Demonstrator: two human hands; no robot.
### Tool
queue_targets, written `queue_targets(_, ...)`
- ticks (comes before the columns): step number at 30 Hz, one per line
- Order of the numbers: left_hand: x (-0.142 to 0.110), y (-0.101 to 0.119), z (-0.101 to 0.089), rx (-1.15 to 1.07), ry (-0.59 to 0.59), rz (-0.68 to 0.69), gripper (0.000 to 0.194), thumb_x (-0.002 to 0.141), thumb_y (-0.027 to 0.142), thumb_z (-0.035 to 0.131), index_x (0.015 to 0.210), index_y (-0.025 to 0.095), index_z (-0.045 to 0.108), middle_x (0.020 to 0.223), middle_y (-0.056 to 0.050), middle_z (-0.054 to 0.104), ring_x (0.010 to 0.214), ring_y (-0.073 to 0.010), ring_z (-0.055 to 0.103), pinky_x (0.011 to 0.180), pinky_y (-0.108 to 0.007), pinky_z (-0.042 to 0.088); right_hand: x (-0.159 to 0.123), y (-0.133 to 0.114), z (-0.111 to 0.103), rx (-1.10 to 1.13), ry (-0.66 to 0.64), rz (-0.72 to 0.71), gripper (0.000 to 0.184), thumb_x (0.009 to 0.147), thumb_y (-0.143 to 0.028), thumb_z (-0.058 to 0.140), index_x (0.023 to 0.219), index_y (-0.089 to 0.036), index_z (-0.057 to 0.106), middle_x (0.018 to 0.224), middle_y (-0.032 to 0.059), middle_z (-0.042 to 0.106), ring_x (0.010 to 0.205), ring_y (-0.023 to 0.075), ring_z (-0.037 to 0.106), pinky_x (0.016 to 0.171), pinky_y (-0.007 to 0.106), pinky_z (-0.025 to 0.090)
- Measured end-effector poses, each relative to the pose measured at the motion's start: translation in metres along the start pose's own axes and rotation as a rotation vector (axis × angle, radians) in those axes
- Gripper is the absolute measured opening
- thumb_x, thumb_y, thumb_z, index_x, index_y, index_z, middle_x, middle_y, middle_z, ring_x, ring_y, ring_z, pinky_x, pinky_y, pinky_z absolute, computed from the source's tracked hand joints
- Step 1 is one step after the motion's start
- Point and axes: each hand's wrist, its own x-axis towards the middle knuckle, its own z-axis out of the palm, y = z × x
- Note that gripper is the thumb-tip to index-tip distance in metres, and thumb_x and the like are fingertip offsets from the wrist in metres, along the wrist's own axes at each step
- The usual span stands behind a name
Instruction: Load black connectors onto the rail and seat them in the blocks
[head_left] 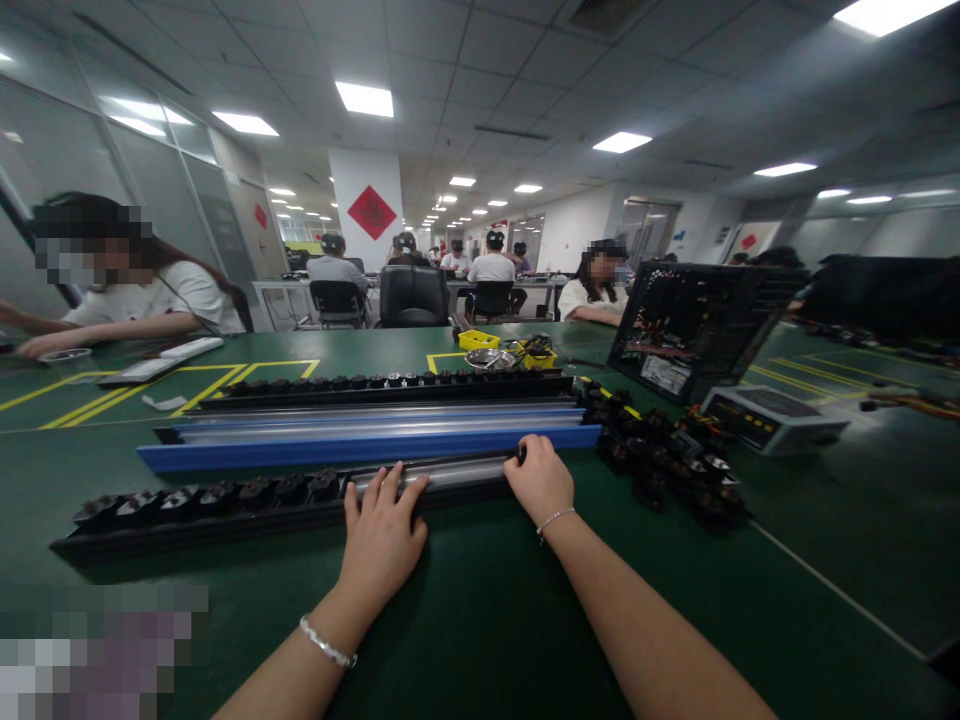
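Observation:
A long black rail (247,527) lies across the green table in front of me, with several black parts with metal tops (255,490) lined up in its left half. My left hand (382,525) rests on the middle of the rail, fingers spread, beside the last part of the row. Bare silvery channel (465,470) shows between my hands. At the rail's right end my right hand (541,482) is closed, thumb and fingers pinching a small black piece (520,455) whose exact kind is mostly hidden. A loose pile of similar black parts (667,455) lies to the right.
Behind the rail lie blue-edged rails (360,447) and another filled black rail (390,385). An open computer case (697,325) and a power supply (772,418) stand right. A metal dish (489,358) and yellow bin (478,341) sit farther back. Other people (165,290) sit around.

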Motion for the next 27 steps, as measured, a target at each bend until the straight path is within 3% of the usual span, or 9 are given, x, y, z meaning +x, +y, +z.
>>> queue_targets(18, 0.0001, 0.0008, -0.0017, 0.003, -0.011, -0.005, 0.051, 0.074, 0.023, 0.049, 0.124, 0.033, 0.05, 0.139, -0.006, 0.042, 0.13, -0.0281, 0.031, 0.106, -0.057, 0.009, 0.003, 0.0022, -0.0041, 0.049, -0.108, 0.113, 0.032, 0.077, -0.03, 0.043, 0.107, -0.02, 0.046, 0.109, 0.0088, 0.056, 0.091, 0.0209, 0.058, 0.068, 0.029, 0.04)
queue_targets(27, 0.0, 0.0004, -0.0023, -0.002, -0.009, -0.001, 0.051, 0.075, 0.024, 0.049, 0.124, 0.034, 0.05, 0.139, -0.005, 0.042, 0.13, -0.0278, 0.031, 0.106, -0.057, 0.009, 0.005, 0.0035, -0.0042, 0.048, -0.137, 0.128, 0.033, 0.077, -0.032, 0.042, 0.108, -0.02, 0.046, 0.104, 0.0085, 0.06, 0.091, 0.0229, 0.059, 0.068, 0.03, 0.041)
